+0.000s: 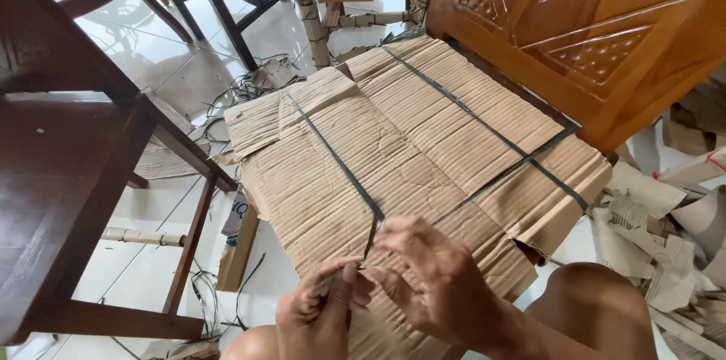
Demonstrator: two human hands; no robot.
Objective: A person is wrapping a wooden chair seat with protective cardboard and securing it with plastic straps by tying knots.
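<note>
Dark strap (pixel 342 167) is crossing the flattened corrugated cardboard bundle (pixel 408 148) lying on the white floor (pixel 151 262), and you are pinching its loose end with both hands, left hand (pixel 321 315) and right hand (pixel 427 277) touching, beside a carved wooden door (pixel 605 20).

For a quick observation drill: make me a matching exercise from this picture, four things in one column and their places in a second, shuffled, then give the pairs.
Things:
1. corrugated cardboard bundle
2. carved wooden door
3. dark wooden table
4. torn cardboard scraps

Places:
A. far left of the picture
B. centre, crossed by dark straps
C. on the floor at right
D. top right, behind the bundle

Pairs: 1-B, 2-D, 3-A, 4-C.

The left hand and right hand pinch a strap at the near edge.
</note>
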